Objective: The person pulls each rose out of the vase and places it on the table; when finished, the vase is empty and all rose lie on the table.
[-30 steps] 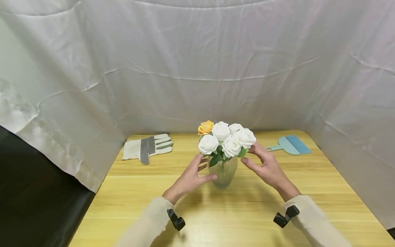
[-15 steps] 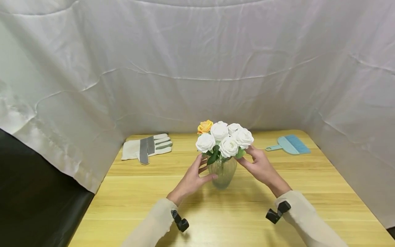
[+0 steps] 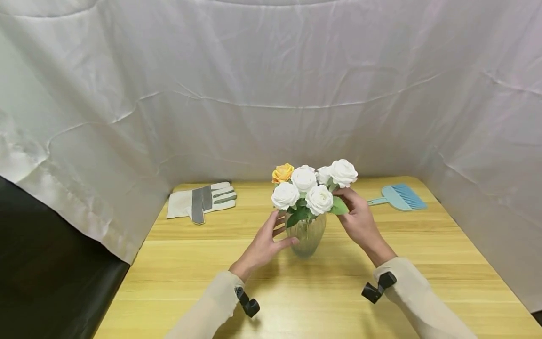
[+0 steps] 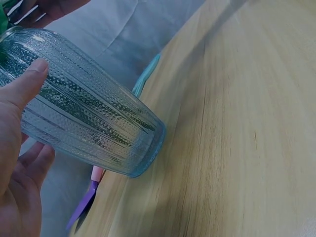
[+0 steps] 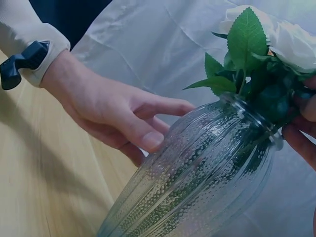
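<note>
A person's left hand (image 3: 263, 244) half-curls around a ribbed glass vase (image 3: 306, 238) on a wooden desk (image 3: 305, 301), thumb against the near wall, other fingers spread along the side, seemingly to keep it steady. The fingers of the right hand (image 3: 360, 220), nearly closed beside the rim, appear to pinch the stem of a white rose (image 3: 344, 173), probably to support that bloom; leaves partly hide the grip. An orange rose (image 3: 282, 173) stands above the left fingers. A work glove (image 3: 202, 201) lies beyond them, leftward; a blue brush (image 3: 402, 197) lies right of the right fingers.

Left grip (image 3: 263, 245) curved, right grip (image 3: 360, 223) higher, pinching, forearms (image 3: 207, 306) angled inward
</note>
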`<state>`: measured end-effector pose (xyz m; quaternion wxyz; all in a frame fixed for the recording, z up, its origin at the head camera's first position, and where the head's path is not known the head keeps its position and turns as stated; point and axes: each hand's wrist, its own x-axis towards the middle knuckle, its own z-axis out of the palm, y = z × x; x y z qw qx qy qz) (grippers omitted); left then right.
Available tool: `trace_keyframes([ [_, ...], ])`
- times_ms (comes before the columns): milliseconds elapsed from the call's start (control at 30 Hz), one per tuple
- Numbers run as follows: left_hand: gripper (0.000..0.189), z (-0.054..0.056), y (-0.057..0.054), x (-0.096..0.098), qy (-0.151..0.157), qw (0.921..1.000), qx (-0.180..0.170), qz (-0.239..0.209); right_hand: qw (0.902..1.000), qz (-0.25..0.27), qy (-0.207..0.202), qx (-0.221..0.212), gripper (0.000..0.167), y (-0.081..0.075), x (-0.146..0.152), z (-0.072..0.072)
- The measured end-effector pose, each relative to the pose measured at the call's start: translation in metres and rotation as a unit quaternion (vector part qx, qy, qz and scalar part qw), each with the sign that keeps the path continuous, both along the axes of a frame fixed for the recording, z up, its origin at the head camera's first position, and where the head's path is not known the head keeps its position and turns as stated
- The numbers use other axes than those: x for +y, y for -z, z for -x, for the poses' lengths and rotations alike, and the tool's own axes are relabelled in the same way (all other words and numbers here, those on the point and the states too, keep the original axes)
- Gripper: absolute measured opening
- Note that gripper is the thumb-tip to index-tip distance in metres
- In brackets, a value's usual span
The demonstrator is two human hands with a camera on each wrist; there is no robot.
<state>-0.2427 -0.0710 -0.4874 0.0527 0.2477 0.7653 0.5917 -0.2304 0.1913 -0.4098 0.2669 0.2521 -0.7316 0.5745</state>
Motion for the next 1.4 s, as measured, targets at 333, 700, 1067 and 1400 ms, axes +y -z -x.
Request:
trace_keyframes([
  [333,0.09,-0.001,-0.002,-0.002,-0.003,1.0,-0.004,-0.001,0.9969,0.069,-0.019,0.031,0.029,-0.02,0.002,0.005],
  [700,0.089,0.0,0.003,-0.002,-0.008,1.0,0.002,-0.001,0.9659,0.238,-0.082,0.062,0.029,-0.068,0.019,0.009],
  [1067,0.09,0.002,0.002,-0.002,-0.007,0.9999,-0.007,-0.009,0.9067,0.399,-0.036,0.132,0.025,-0.124,0.051,0.001],
  [1400,0.088,0.006,0.006,-0.001,-0.006,0.9999,0.002,-0.011,0.9366,0.317,0.064,0.135,0.028,-0.13,0.124,-0.008],
])
